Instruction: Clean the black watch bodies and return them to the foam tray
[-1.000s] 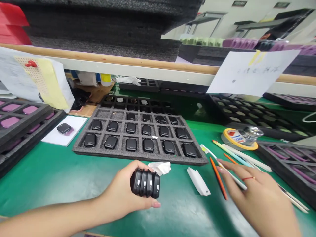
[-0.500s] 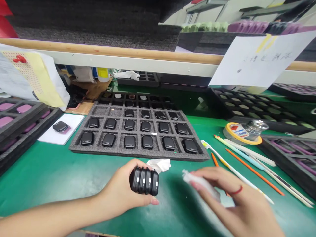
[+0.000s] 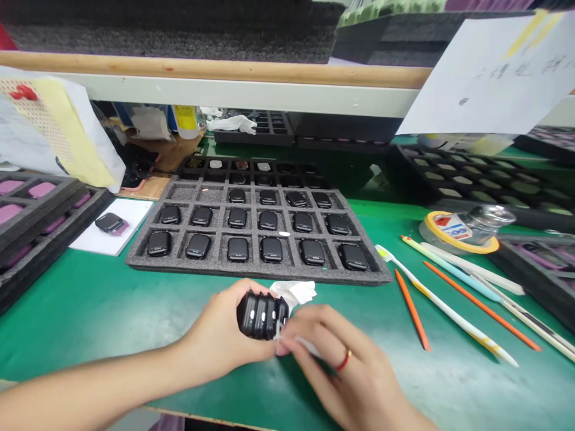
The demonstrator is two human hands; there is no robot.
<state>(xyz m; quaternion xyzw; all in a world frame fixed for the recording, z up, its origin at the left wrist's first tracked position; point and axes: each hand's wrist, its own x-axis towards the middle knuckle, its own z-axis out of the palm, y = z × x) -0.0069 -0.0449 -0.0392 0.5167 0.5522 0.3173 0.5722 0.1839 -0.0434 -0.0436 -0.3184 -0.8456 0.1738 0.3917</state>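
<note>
Several black watch cases (image 3: 263,315) are stacked side by side in my left hand (image 3: 220,335), whose fingers and thumb clamp the row at its ends. My right hand (image 3: 341,359) pinches a small piece of white tissue and presses it at the right end of that row, by the left thumb tip. Most of this tissue is hidden by the fingers. Behind the watch cases, another crumpled white tissue (image 3: 299,291) lies on the green table. Farther back stands a grey foam tray (image 3: 215,272) with more black watch cases in its compartments.
A toothbrush (image 3: 442,308), orange sticks (image 3: 412,311) and other thin tools lie at the right, near a tape roll around a metal-topped jar (image 3: 492,218). Foam trays with purple pieces stand at both sides. A watch case (image 3: 110,222) rests on white paper at the left.
My right hand has moved left with its tissue, from above the table to the held watch cases. My left hand keeps its grip. The camera view has shifted slightly.
</note>
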